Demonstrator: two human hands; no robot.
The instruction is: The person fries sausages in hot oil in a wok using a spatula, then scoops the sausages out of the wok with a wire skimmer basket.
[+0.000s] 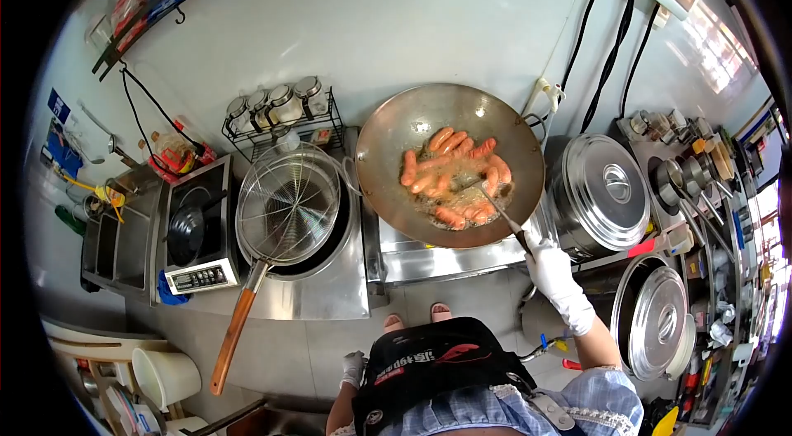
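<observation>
A large wok (384,131) holds several reddish sausages (445,164) in bubbling oil. My right hand (554,271), in a white glove, grips the dark handle of a metal utensil (503,215) at the wok's lower right rim; the utensil's far end is among the sausages, partly hidden. My left hand (353,367), also gloved in white, hangs low beside the black apron, away from the wok, with its fingers too small to make out.
Left of the wok, a wire strainer (289,205) with a wooden handle rests over a pot. Further left are an induction cooker (200,278) and a sink (132,238). Seasoning jars (285,103) stand behind. To the right is a lidded steel pot (606,188).
</observation>
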